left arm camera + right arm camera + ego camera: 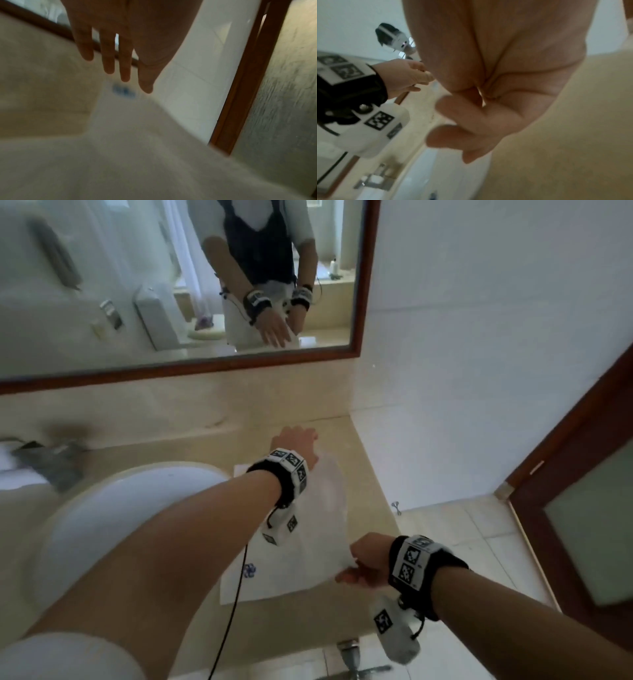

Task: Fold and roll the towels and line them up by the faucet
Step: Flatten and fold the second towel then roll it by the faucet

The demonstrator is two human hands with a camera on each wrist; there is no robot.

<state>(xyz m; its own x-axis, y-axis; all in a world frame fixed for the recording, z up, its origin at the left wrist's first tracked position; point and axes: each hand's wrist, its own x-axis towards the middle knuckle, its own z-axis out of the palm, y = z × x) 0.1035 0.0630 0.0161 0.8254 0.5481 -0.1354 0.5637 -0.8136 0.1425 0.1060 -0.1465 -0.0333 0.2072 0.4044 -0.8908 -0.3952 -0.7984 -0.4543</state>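
A white towel (308,559) lies on the beige desk (363,460), just right of the sink (120,508), with its long axis running from about 7 o'clock near the front edge to 1 o'clock toward the back wall. A small blue mark (249,570) sits close to its near-left corner.

The right hand (366,563) is the nearer one to the free edge: it sits at the towel's near-right corner, at roughly 4 o'clock from the cloth's middle, fingers curled and pinching that corner, which is lifted off the desk. The left hand (296,445) reaches to the far end, at about 12 o'clock, fingers straight and relaxed, grasping nothing; whether it presses the cloth or hangs just above it cannot be told from the blurred wrist view.

The faucet (48,460) stands well apart at 9 o'clock, past the sink.

Judging by this, a lengthwise fold is under way: the pinched corner would travel toward 10 o'clock, across the short axis, with the left hand steadying the far end.
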